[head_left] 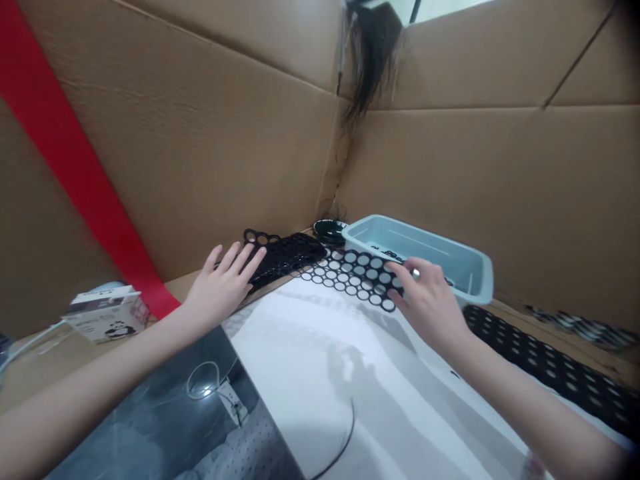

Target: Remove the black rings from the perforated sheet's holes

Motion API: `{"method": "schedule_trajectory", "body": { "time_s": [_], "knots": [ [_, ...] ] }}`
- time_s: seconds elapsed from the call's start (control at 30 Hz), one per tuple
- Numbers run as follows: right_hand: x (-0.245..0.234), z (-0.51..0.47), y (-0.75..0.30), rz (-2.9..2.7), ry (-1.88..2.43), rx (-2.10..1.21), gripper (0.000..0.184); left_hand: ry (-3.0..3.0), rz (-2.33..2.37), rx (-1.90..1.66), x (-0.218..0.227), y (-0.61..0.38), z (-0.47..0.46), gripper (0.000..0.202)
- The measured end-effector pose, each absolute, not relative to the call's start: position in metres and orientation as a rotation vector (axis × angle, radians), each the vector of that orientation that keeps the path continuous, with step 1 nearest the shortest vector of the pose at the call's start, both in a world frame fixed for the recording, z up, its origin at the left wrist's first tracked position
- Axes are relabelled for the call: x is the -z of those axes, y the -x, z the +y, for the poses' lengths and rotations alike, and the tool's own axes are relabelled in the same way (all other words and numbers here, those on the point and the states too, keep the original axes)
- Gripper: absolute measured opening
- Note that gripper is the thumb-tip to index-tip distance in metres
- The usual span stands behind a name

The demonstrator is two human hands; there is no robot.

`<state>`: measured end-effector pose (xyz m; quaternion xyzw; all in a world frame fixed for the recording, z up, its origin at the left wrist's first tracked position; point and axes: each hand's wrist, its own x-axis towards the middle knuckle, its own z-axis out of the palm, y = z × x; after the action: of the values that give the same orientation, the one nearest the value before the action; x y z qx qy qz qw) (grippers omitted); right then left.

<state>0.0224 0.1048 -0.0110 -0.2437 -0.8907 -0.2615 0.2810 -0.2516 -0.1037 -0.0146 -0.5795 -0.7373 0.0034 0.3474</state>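
Note:
My left hand (pixel 225 283) lies with spread fingers on a black perforated sheet (pixel 285 260), pressing it flat, and a strip of black rings (pixel 261 237) sticks out behind it. My right hand (pixel 425 300) pinches the far edge of a black mesh of round holes (pixel 353 280), and a small silver glint shows by its fingertips. That mesh lies over the near rim of a pale blue plastic tub (pixel 400 233). A few dark pieces lie inside the tub. A small dark dish (pixel 329 231) sits just behind its corner.
Brown cardboard walls (pixel 200 147) rise behind, with a red strip (pixel 75 173) on the left one. A white sheet (pixel 320 373) and a dark glossy panel (pixel 165 413) lie below my arms. A printed box (pixel 107 313) stands left, and a dotted black sheet (pixel 550 367) lies right.

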Motion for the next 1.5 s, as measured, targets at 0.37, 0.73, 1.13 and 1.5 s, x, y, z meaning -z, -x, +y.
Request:
{"method": "schedule_trajectory", "body": {
  "time_s": [0.37, 0.73, 1.13, 1.5],
  "knots": [
    [-0.016, 0.161, 0.124, -2.622, 0.576, 0.694, 0.043, 1.400, -2.041, -0.104, 0.041, 0.294, -0.125, 0.054],
    [0.022, 0.154, 0.204, -2.726, 0.466, 0.472, 0.038, 1.521, -2.056, -0.020, 0.042, 0.297, -0.120, 0.047],
    [0.005, 0.056, 0.128, -2.504, 0.019, 0.578, 0.056, 1.538, -2.124, 0.019, 0.028, 0.309, -0.108, 0.040],
    [0.009, 0.020, 0.024, -2.481, 0.121, 0.672, 0.064, 1.683, -2.072, -0.186, 0.005, 0.307, -0.069, 0.053]
  ]
}}
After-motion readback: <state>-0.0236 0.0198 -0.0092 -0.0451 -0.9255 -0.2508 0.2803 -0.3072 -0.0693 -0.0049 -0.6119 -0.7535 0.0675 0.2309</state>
